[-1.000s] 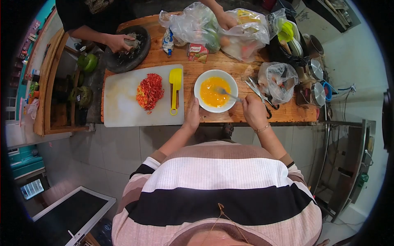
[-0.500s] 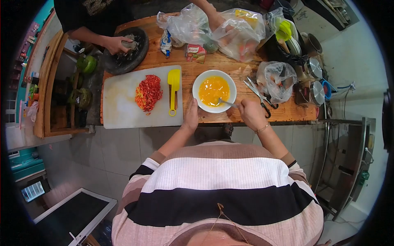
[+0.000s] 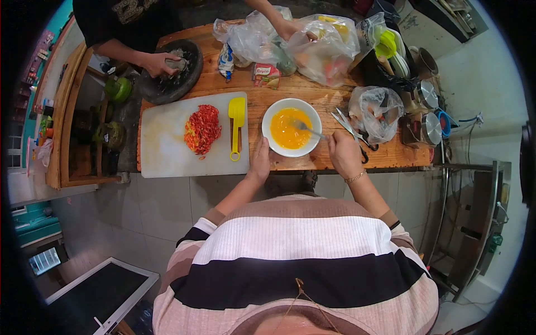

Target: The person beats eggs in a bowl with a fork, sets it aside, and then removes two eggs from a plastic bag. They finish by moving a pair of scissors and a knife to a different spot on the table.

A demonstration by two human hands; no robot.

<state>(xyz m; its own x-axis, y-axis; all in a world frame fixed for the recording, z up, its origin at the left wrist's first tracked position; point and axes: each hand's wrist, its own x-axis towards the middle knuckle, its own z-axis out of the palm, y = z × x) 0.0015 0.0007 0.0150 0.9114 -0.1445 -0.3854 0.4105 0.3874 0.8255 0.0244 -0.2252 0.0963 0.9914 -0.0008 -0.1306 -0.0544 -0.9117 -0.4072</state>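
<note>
A white bowl (image 3: 269, 114) of beaten yellow egg (image 3: 287, 133) stands near the front edge of the wooden table (image 3: 312, 95). My left hand (image 3: 260, 160) rests against the bowl's near left rim. My right hand (image 3: 343, 153) grips a metal fork (image 3: 308, 129) whose tines dip into the egg. To the left lies a white cutting board (image 3: 167, 139) with a heap of chopped red chili (image 3: 202, 128) and a yellow-handled knife (image 3: 237, 124).
Scissors (image 3: 349, 130) and a plastic bag (image 3: 377, 111) lie right of the bowl. Across the table another person's hand grinds in a dark stone mortar (image 3: 170, 70), the other reaches into plastic bags of groceries (image 3: 301, 44). Pots and utensils crowd the right end.
The fork has swung inside the bowl from the near rim toward the far right side, my right hand shifting with it. The other person's hand moved deeper into the bags.
</note>
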